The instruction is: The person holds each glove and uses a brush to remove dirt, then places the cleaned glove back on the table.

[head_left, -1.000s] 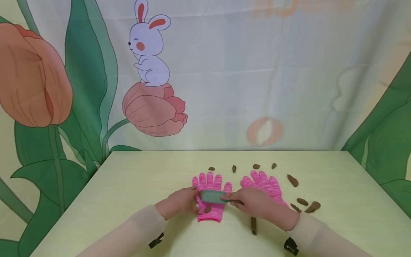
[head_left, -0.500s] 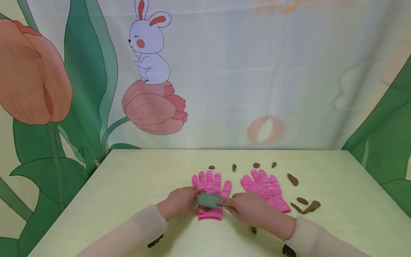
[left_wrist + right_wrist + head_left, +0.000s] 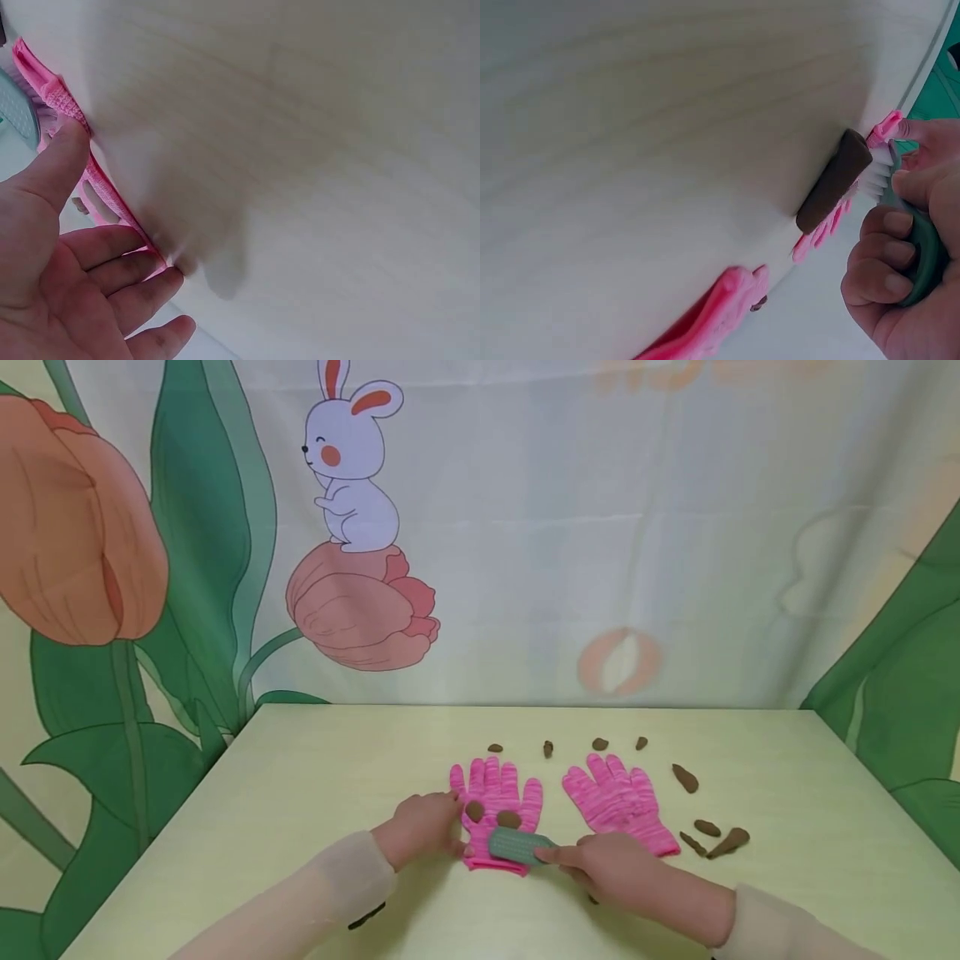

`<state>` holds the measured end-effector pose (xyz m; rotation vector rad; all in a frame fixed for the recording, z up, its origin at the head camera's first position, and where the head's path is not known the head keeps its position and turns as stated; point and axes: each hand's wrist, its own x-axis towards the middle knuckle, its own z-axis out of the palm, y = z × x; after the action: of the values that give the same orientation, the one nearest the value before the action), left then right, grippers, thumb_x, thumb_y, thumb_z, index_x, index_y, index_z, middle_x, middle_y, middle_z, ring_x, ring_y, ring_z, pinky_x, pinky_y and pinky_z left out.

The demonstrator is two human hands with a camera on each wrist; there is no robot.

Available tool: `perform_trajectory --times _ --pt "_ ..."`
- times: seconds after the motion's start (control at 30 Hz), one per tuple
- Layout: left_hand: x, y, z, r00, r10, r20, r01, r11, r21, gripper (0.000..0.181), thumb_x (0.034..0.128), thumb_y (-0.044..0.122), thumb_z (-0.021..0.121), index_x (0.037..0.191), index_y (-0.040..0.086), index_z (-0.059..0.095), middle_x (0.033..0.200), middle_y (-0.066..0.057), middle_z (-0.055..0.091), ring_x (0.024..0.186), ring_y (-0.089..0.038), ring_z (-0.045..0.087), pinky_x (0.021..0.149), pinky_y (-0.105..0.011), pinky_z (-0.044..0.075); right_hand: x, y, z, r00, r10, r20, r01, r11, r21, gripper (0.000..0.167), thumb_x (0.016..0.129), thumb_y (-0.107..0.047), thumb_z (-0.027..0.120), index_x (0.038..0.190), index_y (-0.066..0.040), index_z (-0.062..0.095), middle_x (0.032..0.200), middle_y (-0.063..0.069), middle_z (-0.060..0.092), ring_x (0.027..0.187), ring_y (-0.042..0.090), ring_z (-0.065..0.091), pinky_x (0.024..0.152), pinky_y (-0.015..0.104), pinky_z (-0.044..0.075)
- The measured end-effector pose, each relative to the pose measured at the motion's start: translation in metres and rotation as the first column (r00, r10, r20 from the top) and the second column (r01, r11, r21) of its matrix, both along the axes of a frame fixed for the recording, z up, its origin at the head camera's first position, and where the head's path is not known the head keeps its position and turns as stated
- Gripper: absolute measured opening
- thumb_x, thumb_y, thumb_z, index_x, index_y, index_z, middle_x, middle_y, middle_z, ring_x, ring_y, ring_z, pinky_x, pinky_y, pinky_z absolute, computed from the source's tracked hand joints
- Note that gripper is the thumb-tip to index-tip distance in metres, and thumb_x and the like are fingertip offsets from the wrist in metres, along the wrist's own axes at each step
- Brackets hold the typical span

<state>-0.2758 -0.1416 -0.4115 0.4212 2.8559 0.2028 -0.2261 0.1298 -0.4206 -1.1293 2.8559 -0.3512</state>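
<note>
A pink knit glove (image 3: 498,789) lies flat on the table with two brown lumps (image 3: 508,819) on its palm. My right hand (image 3: 626,868) grips the handle of a green scrubbing brush (image 3: 517,845); its white bristles (image 3: 876,178) meet the glove near the cuff. On the glove's left edge, my left hand (image 3: 423,828) presses with thumb and fingertips, fingers fairly straight in the left wrist view. A second pink glove (image 3: 618,802) lies to the right. Beside the brush in the right wrist view is a dark brown roll (image 3: 834,184), mostly hidden behind the right hand in the head view.
Several small brown pieces lie along the back, such as a lump (image 3: 600,744). More brown pieces (image 3: 727,842) lie right of the second glove. The pale table (image 3: 337,760) ends at a printed curtain (image 3: 525,568) with a rabbit and tulips.
The brush has moved down the glove from the palm to the cuff, slightly rightward at the end, uncovering a brown lump on the palm. The left hand stays on the glove's edge.
</note>
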Motion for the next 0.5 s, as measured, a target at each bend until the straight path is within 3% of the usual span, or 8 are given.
perform_trajectory --times 0.2,0.5 --pt "0.0 0.001 0.004 1.0 0.02 -0.001 -0.02 1.0 -0.005 0.061 0.0828 0.033 0.086 0.134 0.006 0.065 0.143 -0.012 0.065 0.129 -0.031 0.064 0.109 -0.056 0.05 0.001 0.01 0.004 0.999 0.018 -0.041 -0.017 1.0 0.012 0.037 0.099 -0.016 0.066 0.134 -0.026 0.069 0.055 -0.013 0.028 0.052 0.0 0.019 0.046 0.015 0.02" --pt "0.0 -0.001 0.001 1.0 0.007 -0.006 -0.007 0.999 0.035 0.053 0.0819 0.031 0.087 0.126 0.008 0.068 0.134 -0.013 0.07 0.117 -0.031 0.069 0.105 -0.054 0.053 0.005 0.021 0.027 1.0 -0.007 -0.002 0.007 0.999 -0.053 0.035 0.098 -0.017 0.066 0.132 -0.026 0.071 0.065 -0.014 0.057 0.057 -0.003 0.029 0.05 0.015 0.031"
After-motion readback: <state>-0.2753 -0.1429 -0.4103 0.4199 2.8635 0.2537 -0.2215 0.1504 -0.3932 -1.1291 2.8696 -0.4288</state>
